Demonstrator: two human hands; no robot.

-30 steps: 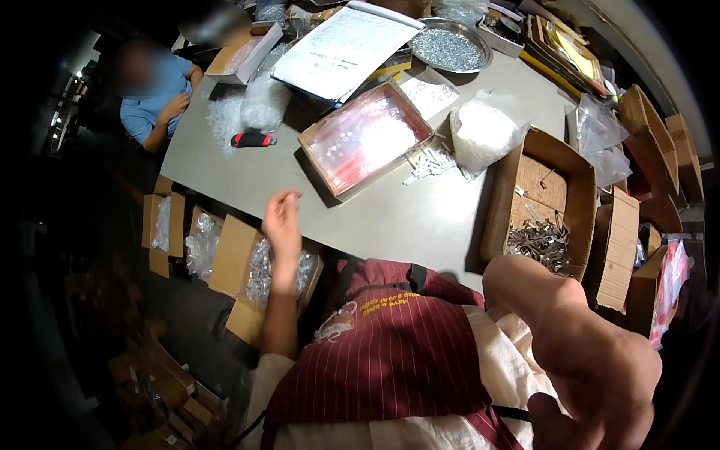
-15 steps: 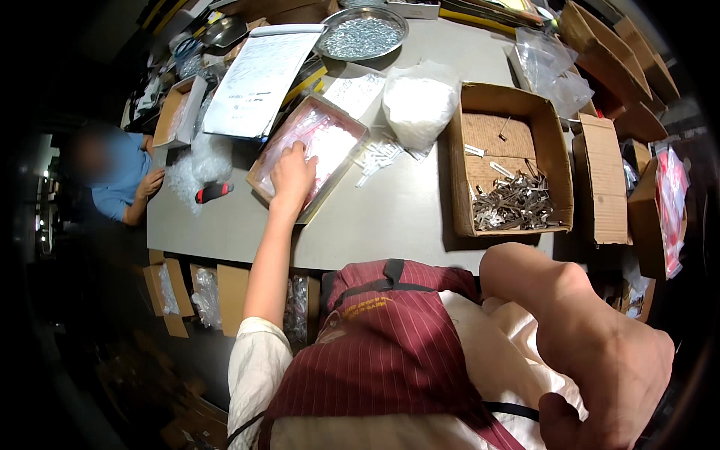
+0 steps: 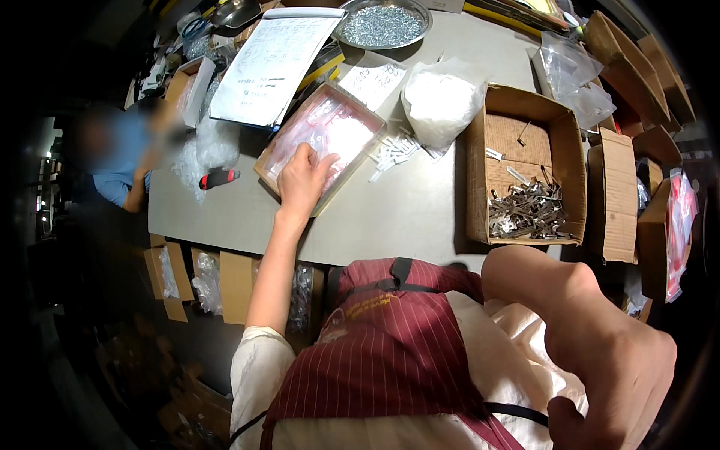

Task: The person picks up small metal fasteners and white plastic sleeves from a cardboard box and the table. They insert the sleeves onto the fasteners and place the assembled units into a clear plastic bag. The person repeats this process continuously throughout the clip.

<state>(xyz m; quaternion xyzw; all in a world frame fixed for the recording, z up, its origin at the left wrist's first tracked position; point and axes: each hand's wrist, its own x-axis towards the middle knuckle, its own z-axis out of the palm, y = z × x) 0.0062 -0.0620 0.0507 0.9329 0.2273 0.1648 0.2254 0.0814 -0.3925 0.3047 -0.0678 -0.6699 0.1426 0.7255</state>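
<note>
My left hand (image 3: 304,180) reaches into a shallow cardboard box (image 3: 358,166) of clear plastic bags (image 3: 337,129) with red-pink edges. Its fingers are curled down, gripping a bag among them. Close to the camera at the lower right is my right hand (image 3: 619,382), bent at the wrist and away from the table. Its thumb shows in part, but the other fingers are hidden. Right of the bag box lie small white strips (image 3: 396,152) beside a bulging translucent bag (image 3: 442,103) of white contents.
A deep cardboard box (image 3: 476,180) holds dark metal clips (image 3: 529,210). Behind stand a metal bowl (image 3: 382,26) of small shiny parts and a written notepad (image 3: 274,67). A red-and-black tool (image 3: 219,178) lies at left. Someone in blue (image 3: 120,161) sits beyond the left edge.
The whole view has shifted, moving the table things slightly right. My left hand stays in the bag box, its fingers now more curled and drawn back. My right hand looks nearly the same.
</note>
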